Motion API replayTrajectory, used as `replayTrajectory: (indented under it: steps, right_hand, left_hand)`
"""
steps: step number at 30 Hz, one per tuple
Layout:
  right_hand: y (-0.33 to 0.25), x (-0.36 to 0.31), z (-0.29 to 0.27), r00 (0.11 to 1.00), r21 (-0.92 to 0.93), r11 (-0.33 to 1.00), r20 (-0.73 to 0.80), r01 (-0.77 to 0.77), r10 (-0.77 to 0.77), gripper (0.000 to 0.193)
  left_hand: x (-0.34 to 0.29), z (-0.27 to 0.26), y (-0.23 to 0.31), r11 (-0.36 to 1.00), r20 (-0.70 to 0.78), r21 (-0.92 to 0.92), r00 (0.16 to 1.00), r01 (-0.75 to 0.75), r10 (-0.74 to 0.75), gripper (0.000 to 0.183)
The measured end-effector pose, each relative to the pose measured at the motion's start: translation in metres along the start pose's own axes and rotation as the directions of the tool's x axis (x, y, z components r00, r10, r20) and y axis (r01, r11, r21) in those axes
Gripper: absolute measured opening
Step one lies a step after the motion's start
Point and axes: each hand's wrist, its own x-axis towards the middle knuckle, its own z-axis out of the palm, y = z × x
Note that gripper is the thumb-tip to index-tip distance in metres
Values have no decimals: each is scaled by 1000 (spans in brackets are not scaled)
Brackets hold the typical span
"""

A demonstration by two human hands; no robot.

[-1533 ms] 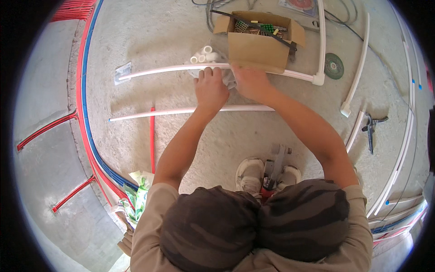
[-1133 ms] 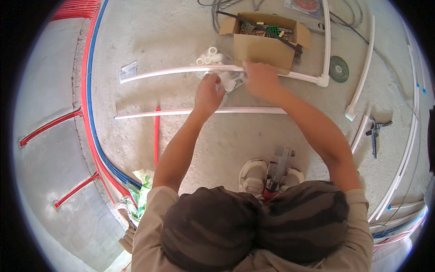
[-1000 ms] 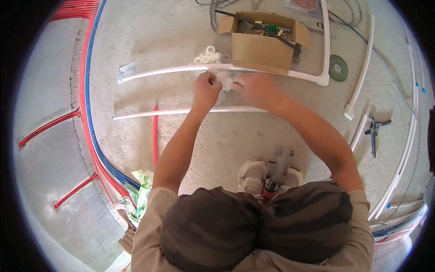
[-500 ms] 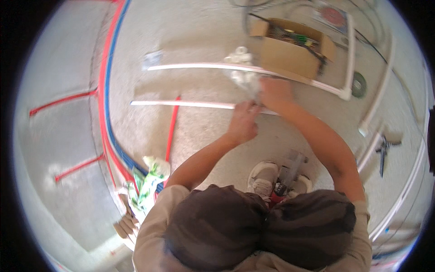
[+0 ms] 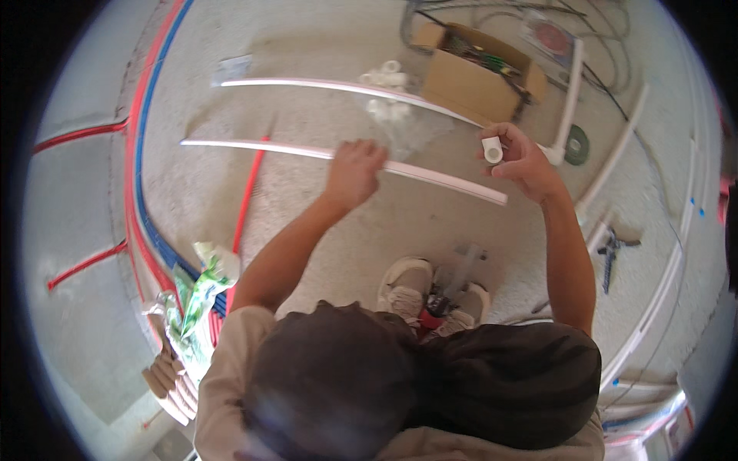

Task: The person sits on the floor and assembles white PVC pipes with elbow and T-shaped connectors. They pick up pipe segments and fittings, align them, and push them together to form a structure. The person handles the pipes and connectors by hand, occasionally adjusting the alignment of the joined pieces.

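My left hand [image 5: 354,175] is closed around the middle of a white plastic pipe [image 5: 446,181], fingers wrapped over it from above. To the right, beside the pipe's near right end, my right hand [image 5: 530,170] pinches a short white pipe elbow [image 5: 493,151]. Its round opening faces me, and the elbow is apart from the pipe. Beyond the held pipe, a second white pipe [image 5: 307,84] runs to a corner elbow [image 5: 552,154] by the right hand. Several more white fittings [image 5: 388,77] lie in a clear plastic bag past that pipe.
A cardboard box [image 5: 473,86] of tools stands at the far side, a dark green disc [image 5: 576,144] to its right. Between my shoes is a tool with a red part [image 5: 432,316]. A red pipe [image 5: 247,200] lies left; red and blue conduits [image 5: 140,115] run farther left.
My right hand has come away from the fittings bag and moved right, now with an elbow in it. My left hand has shifted left onto the pipe. The whole view has shifted slightly.
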Motion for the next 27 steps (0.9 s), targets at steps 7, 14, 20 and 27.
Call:
replayTrajectory:
  steps: [7,14,20,27]
  right_hand:
    - [-18,-86,5,952,43,978,-241,206,-190,32]
    - [-15,-92,87,960,-605,786,-126,125,-249,36]
    - [-53,-121,135,978,-265,946,-46,186,-206,34]
    - [-107,-160,184,808,282,918,448,278,-382,45]
  left_hand:
    - [21,-58,1,994,14,95,999,47,-48,10]
    - [38,-86,46,994,187,101,980,43,-61,14]
    - [27,-125,104,972,-150,-79,966,-223,210,19]
    - [15,-195,98,968,-407,121,879,-218,249,22]
